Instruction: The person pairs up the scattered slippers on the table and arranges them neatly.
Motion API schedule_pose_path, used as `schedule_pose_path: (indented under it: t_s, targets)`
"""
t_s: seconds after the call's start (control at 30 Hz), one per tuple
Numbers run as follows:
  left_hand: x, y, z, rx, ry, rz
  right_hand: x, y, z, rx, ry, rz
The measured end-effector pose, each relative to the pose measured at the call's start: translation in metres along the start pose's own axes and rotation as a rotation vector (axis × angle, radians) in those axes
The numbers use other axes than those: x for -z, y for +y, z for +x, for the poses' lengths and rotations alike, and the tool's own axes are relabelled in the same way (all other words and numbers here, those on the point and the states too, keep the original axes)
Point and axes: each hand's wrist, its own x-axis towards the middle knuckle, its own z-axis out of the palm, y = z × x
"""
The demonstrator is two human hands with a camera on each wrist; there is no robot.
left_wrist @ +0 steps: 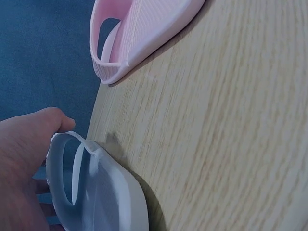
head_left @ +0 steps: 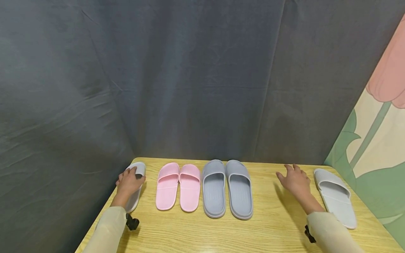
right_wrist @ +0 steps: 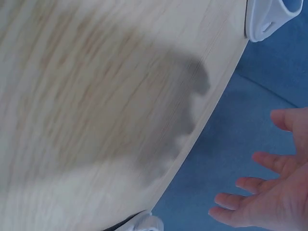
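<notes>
My left hand (head_left: 128, 184) lies over a light grey-white slipper (head_left: 135, 201) at the table's left edge. In the left wrist view its thumb is at one side of the strap (left_wrist: 57, 159), and the other fingers are partly hidden behind it. No firm grip is visible. My right hand (head_left: 296, 181) hovers above the table with fingers spread, holding nothing, as the right wrist view also shows. Nearest to it, on its right, is another light grey-white slipper (head_left: 340, 207). Both pale slippers lie apart, at opposite ends of the row.
A pair of pink slippers (head_left: 167, 198) and a larger grey-blue pair (head_left: 214, 196) stand side by side mid-row on the wooden table (head_left: 190, 235). Dark curtain (head_left: 202, 88) hangs behind and at left. A flower-patterned wall (head_left: 379, 154) borders the right side.
</notes>
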Motion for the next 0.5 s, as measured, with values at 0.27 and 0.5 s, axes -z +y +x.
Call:
schedule_pose_path:
  t_s: [0.27,0.5]
  targets:
    - [-0.002,-0.005,0.001,0.02,0.002,0.006,0.0,0.02,0.001,0.003,0.034,-0.018]
    - [0.0,-0.004,0.002,0.009,0.009,-0.001,0.008,0.037,0.001,-0.045,0.002,0.002]
